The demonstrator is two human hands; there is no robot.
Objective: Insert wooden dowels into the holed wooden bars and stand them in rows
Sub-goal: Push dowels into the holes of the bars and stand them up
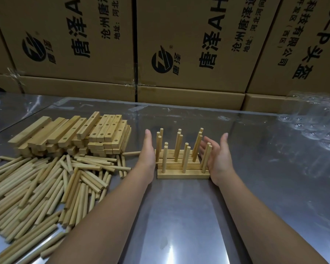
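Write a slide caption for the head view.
Left hand and right hand, both open, flank rows of dowelled bars; loose dowels and holed bars lie left.

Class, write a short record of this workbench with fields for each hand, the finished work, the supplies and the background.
Left hand: open, fingers straight, at the left end of the doweled bars
Right hand: open, palm inward, at their right end
Finished work: side by side on the table, upright dowels in each
Supplies: loose dowels heaped at left; empty bars stacked behind them
Background: cardboard boxes

Shiny metal table [179,216] with loose dowels [36,191], stacked holed bars [71,136], upright doweled bars [183,176]
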